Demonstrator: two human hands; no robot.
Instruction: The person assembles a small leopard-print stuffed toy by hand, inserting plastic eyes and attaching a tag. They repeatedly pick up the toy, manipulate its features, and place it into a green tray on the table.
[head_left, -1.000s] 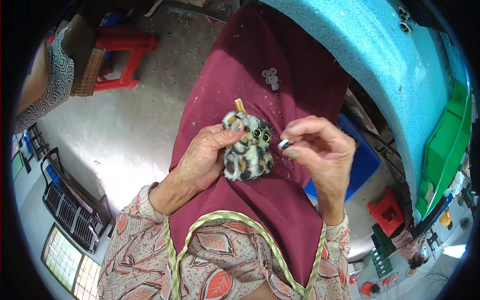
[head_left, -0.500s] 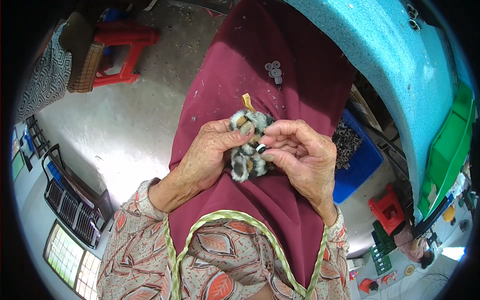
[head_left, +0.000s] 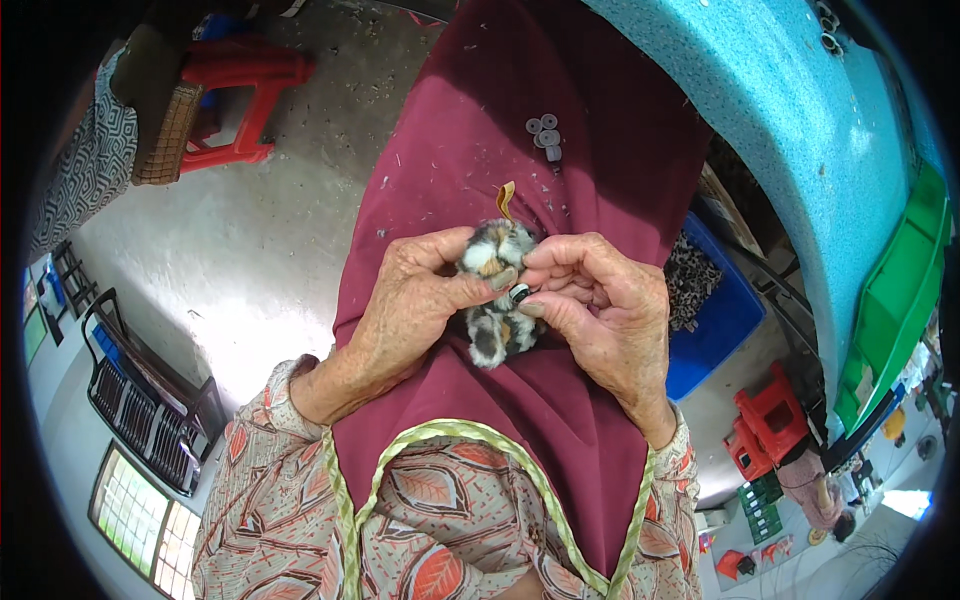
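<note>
A small furry plush piece (head_left: 493, 337), mottled white, black and tan with a yellow ribbon tag (head_left: 506, 200) at its top, lies over my lap. My left hand (head_left: 422, 287) grips it from the left, thumb pressed on its middle. My right hand (head_left: 603, 297) pinches a small round black-and-white plastic piece (head_left: 519, 293) between thumb and forefinger, against the fur. What lies under the fingers is hidden. Farther up on the maroon apron (head_left: 420, 210) sit several small white plastic washers (head_left: 545, 123).
To the right, a blue bin (head_left: 715, 335) holds spotted fur pieces, beneath a speckled turquoise table (head_left: 770, 130) with a green tray (head_left: 895, 300). A red stool (head_left: 250, 110) stands far left. Red stools (head_left: 770, 420) and a person (head_left: 808, 490) show at the lower right.
My left thumb has moved down and right across the plush, closer to the right fingertips. The plush has tilted slightly, and the tag has shifted right. The round piece stays pinched.
</note>
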